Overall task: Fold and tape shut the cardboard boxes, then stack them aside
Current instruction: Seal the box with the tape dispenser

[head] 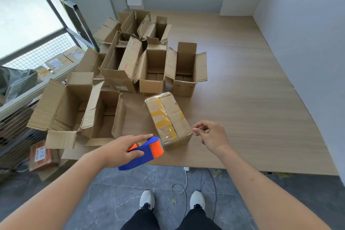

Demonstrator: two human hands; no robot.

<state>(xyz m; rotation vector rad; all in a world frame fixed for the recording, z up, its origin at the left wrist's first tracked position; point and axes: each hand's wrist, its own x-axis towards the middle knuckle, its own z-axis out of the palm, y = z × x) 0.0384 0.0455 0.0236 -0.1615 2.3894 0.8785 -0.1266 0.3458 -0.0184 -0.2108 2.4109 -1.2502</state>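
Observation:
A closed cardboard box (168,117) with clear and yellow tape along its top seam lies on the wooden platform (252,117), near its front edge. My left hand (123,147) grips a blue and orange tape dispenser (145,152), its toothed end right at the box's near end. My right hand (211,134) hovers just right of the box, thumb and fingertips pinched together; whether a tape end is between them cannot be made out. Several open boxes (151,69) stand behind and to the left with their flaps up.
A metal railing with wire mesh (46,52) runs along the left, with parcels behind and below it. White walls close off the back and right. On the grey tiled floor lie a white cable (183,186) and my two feet in white shoes.

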